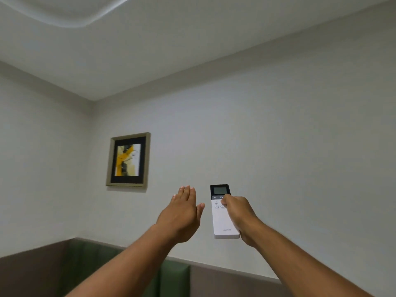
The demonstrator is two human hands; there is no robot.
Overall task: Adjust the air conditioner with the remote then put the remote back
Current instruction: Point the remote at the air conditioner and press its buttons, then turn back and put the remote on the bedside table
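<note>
A white remote point(221, 219) with a dark top and a small grey screen is held upright in front of the pale wall. My right hand point(240, 215) grips it from the right side, with the thumb resting on the buttons just below the power symbol. My left hand point(182, 213) is raised beside it, to the left, flat with the fingers together and pointing up, holding nothing and not touching the remote. No air conditioner shows in this view.
A framed yellow and black picture point(128, 160) hangs on the wall to the left of my hands. A padded green and brown panel point(175, 279) runs along the bottom of the walls. The white ceiling point(107, 50) fills the top.
</note>
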